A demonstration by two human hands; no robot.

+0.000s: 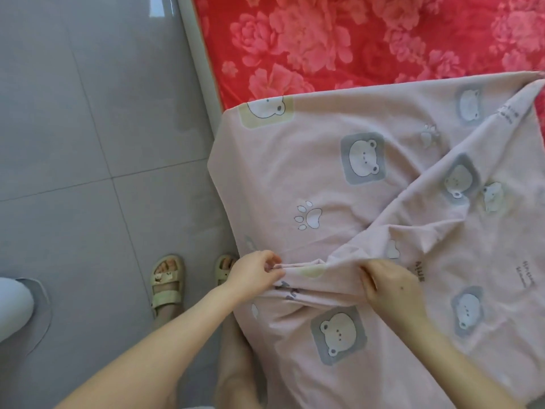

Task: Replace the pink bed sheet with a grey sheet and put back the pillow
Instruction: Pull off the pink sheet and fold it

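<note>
The pink bed sheet [339, 178], printed with bear faces and paw marks, lies half folded over the near part of the bed and hangs down over its edge toward me. Beyond it the red floral mattress cover [339, 39] is bare. My left hand [253, 271] pinches a bunched fold of the sheet at the bed's edge. My right hand [392, 287] grips the same gathered edge a little to the right, fingers curled into the cloth. No grey sheet or pillow is in view.
The pale bed frame rail [197, 54] runs along the bed's left side. A grey tiled floor [73, 143] lies left of it, where my feet in light sandals [168, 281] stand. A white object [13, 305] sits at the far left edge.
</note>
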